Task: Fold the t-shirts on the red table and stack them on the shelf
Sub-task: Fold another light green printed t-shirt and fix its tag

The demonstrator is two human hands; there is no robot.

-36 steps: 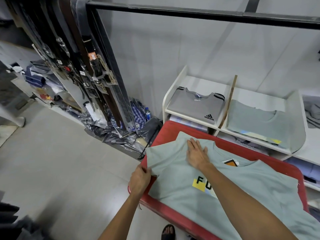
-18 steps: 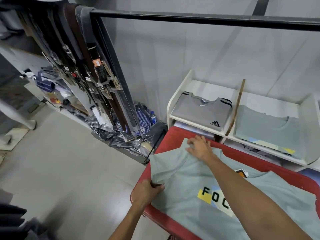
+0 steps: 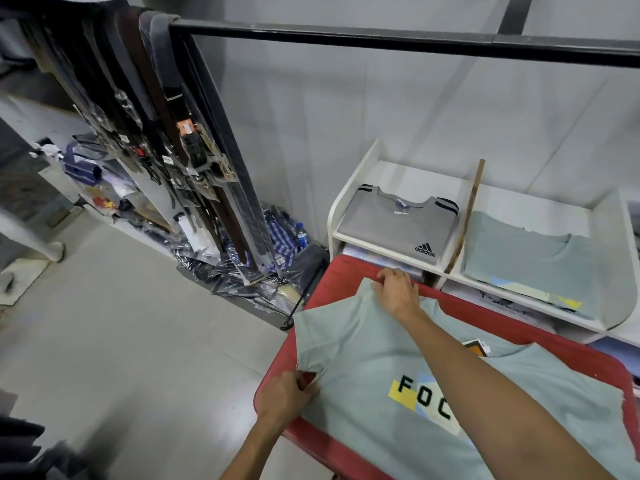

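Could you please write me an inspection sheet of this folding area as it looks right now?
Surface: red table, mostly covered by the shirt being folded.
Job's things: pale green t-shirt spread front up, printed letters showing; white shelf holds a folded grey t-shirt and, in the next compartment, a folded green t-shirt.
Clutter: orange tag at the collar; plastic-wrapped packets on the floor.
Hands: left hand pinches the sleeve's near edge; right hand grips its far corner.
Cables: nothing seen.
Surroundings: black rail overhead, belts hanging from it; water bottle on the floor.
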